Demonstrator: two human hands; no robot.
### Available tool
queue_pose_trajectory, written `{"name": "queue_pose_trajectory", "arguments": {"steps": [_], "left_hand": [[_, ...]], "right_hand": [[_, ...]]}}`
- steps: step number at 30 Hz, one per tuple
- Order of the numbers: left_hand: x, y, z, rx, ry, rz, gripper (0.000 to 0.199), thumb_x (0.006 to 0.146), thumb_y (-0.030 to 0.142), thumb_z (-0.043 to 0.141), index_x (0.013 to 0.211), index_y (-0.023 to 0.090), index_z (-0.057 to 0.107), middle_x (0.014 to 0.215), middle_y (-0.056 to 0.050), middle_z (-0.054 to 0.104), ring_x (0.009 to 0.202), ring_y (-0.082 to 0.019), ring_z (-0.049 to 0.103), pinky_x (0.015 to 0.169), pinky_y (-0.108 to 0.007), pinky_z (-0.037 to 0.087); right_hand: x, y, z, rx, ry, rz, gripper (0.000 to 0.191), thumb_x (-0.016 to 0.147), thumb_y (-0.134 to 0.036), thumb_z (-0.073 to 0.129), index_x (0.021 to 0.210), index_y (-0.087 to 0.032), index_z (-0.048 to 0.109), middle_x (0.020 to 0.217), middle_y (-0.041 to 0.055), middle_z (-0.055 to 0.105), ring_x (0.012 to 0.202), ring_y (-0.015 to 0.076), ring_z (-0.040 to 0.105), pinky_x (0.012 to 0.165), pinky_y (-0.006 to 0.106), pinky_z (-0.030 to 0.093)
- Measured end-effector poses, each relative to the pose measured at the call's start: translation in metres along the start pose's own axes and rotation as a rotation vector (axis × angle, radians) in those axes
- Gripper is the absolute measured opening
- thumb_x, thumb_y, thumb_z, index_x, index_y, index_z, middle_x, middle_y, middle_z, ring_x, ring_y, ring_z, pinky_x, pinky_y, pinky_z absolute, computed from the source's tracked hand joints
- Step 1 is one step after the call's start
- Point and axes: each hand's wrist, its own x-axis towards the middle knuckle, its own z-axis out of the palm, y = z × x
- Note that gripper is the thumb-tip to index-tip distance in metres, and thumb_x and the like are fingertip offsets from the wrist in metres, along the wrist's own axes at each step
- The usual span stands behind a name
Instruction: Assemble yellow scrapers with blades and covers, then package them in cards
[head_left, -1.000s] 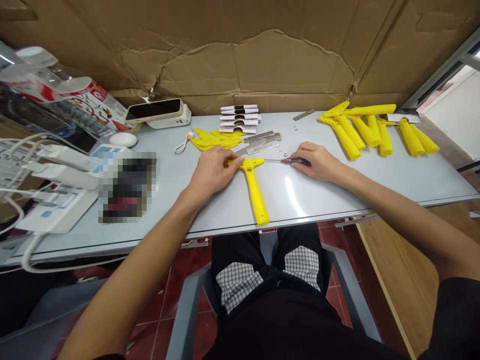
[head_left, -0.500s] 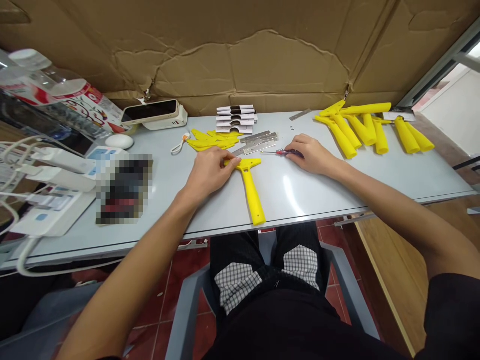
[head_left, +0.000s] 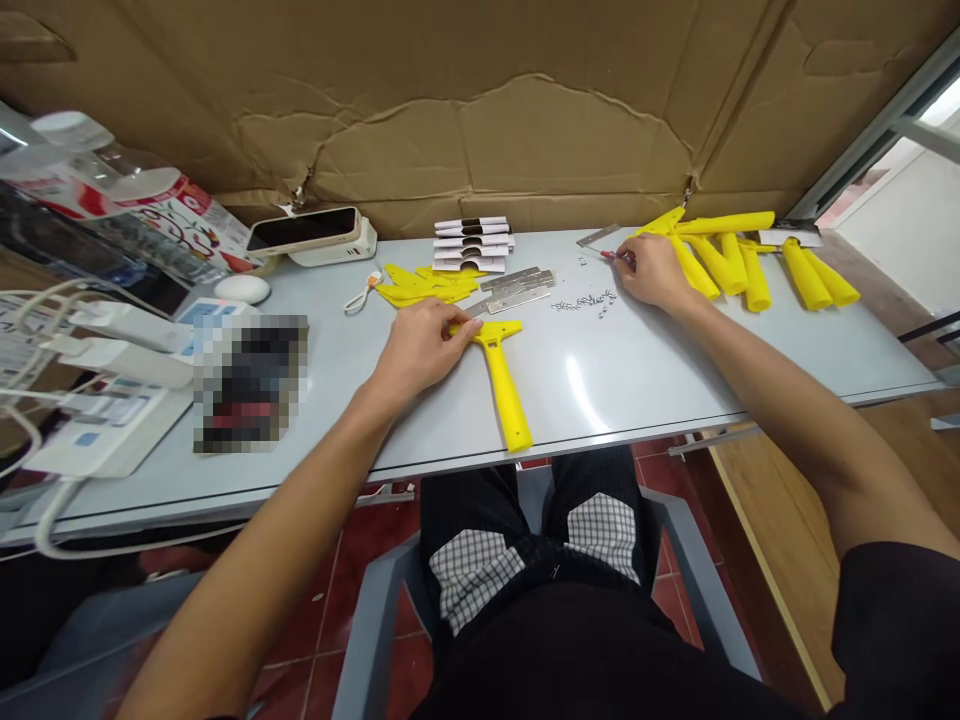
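Observation:
My left hand (head_left: 425,345) pinches the left end of the head of a yellow scraper handle (head_left: 506,392), which lies on the table with its grip toward the front edge. My right hand (head_left: 654,268) is closed on a screwdriver (head_left: 616,256) with a red part, its shaft pointing left near a loose metal blade (head_left: 598,236). Small screws (head_left: 585,303) lie scattered left of that hand. Several metal blades (head_left: 519,290) are stacked behind the scraper handle, beside flat yellow pieces (head_left: 424,285).
White paper-like packets (head_left: 470,245) stand at the back. Several yellow handles (head_left: 724,262) lie at the right. A phone (head_left: 304,230) on a white box, a mouse (head_left: 241,289), bottles (head_left: 176,215) and a power strip with plugs (head_left: 112,430) are at the left.
My right hand has moved back and to the right with the screwdriver, uncovering the screws. My left hand and the scraper handle have stayed in place.

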Motion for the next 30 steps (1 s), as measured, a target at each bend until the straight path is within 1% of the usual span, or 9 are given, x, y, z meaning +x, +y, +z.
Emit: {"name": "queue_pose_trajectory", "arguments": {"steps": [4, 9, 15, 18, 22, 24, 26, 28, 30], "left_hand": [[0.000, 0.000, -0.001, -0.006, 0.002, 0.006, 0.038, 0.107, 0.045, 0.065, 0.111, 0.016, 0.090, 0.100, -0.014, 0.082, 0.093, -0.031, 0.072, 0.089, -0.045, 0.054], [0.000, 0.000, 0.000, -0.005, 0.003, 0.009, 0.038, 0.108, 0.045, 0.066, 0.111, 0.016, 0.090, 0.101, -0.015, 0.081, 0.094, -0.031, 0.071, 0.090, -0.045, 0.053], [-0.001, 0.000, -0.001, -0.038, 0.002, 0.011, 0.039, 0.108, 0.046, 0.064, 0.108, 0.017, 0.089, 0.098, -0.013, 0.079, 0.092, -0.030, 0.069, 0.090, -0.044, 0.053], [-0.002, 0.000, -0.003, -0.051, -0.012, 0.039, 0.042, 0.107, 0.048, 0.062, 0.111, 0.016, 0.089, 0.097, -0.013, 0.077, 0.089, -0.029, 0.068, 0.091, -0.045, 0.053], [-0.002, -0.004, -0.007, -0.088, -0.084, 0.065, 0.045, 0.100, 0.047, 0.070, 0.124, 0.014, 0.088, 0.102, -0.013, 0.078, 0.086, -0.027, 0.067, 0.093, -0.045, 0.053], [-0.002, -0.007, -0.010, -0.118, -0.116, 0.080, 0.047, 0.099, 0.047, 0.072, 0.127, 0.013, 0.088, 0.104, -0.013, 0.078, 0.086, -0.026, 0.066, 0.092, -0.044, 0.053], [-0.003, -0.007, -0.011, -0.156, -0.136, 0.105, 0.045, 0.100, 0.048, 0.073, 0.127, 0.015, 0.089, 0.103, -0.012, 0.078, 0.088, -0.025, 0.066, 0.090, -0.043, 0.052], [-0.002, -0.004, -0.010, -0.216, -0.138, 0.121, 0.041, 0.100, 0.047, 0.075, 0.123, 0.017, 0.090, 0.101, -0.010, 0.079, 0.088, -0.024, 0.065, 0.086, -0.040, 0.051], [-0.001, 0.002, -0.008, -0.298, -0.131, 0.122, 0.037, 0.098, 0.045, 0.078, 0.120, 0.019, 0.091, 0.102, -0.010, 0.080, 0.085, -0.022, 0.064, 0.081, -0.037, 0.051]], "right_hand": [[0.008, 0.003, 0.002, -0.046, -0.037, -0.045, 0.039, 0.102, -0.023, 0.055, 0.126, -0.015, 0.085, 0.119, 0.0204, 0.077, 0.110, 0.0380, 0.067, 0.100, 0.054, 0.053], [0.008, 0.003, -0.001, -0.104, -0.060, -0.088, 0.050, 0.105, -0.025, 0.051, 0.142, -0.020, 0.083, 0.121, 0.0190, 0.075, 0.117, 0.0414, 0.067, 0.100, 0.058, 0.053], [-0.003, 0.002, -0.005, -0.027, -0.001, -0.118, 0.053, 0.108, -0.033, 0.059, 0.157, -0.016, 0.073, 0.138, 0.0220, 0.071, 0.126, 0.0410, 0.063, 0.112, 0.059, 0.050], [-0.012, -0.002, -0.010, 0.012, 0.075, -0.157, 0.048, 0.111, -0.032, 0.058, 0.154, -0.015, 0.073, 0.144, 0.0237, 0.069, 0.133, 0.0398, 0.058, 0.120, 0.059, 0.046], [-0.019, -0.012, -0.019, 0.075, 0.129, -0.182, 0.037, 0.109, -0.028, 0.057, 0.139, -0.023, 0.079, 0.139, 0.0199, 0.071, 0.133, 0.0411, 0.063, 0.117, 0.061, 0.052], [-0.021, -0.019, -0.023, 0.155, 0.138, -0.167, 0.033, 0.108, -0.027, 0.057, 0.130, -0.025, 0.081, 0.134, 0.0185, 0.074, 0.124, 0.0398, 0.070, 0.110, 0.061, 0.058], [-0.023, -0.027, -0.026, 0.277, 0.111, -0.142, 0.029, 0.106, -0.027, 0.059, 0.123, -0.024, 0.083, 0.124, 0.0170, 0.078, 0.109, 0.0352, 0.075, 0.101, 0.056, 0.063], [-0.026, -0.038, -0.029, 0.406, 0.047, -0.127, 0.026, 0.104, -0.026, 0.062, 0.117, -0.023, 0.084, 0.109, 0.0139, 0.081, 0.093, 0.0298, 0.076, 0.091, 0.050, 0.065], [-0.030, -0.051, -0.032, 0.499, -0.029, -0.143, 0.024, 0.100, -0.025, 0.064, 0.112, -0.022, 0.084, 0.096, 0.0105, 0.081, 0.085, 0.0260, 0.075, 0.086, 0.045, 0.064]]}}
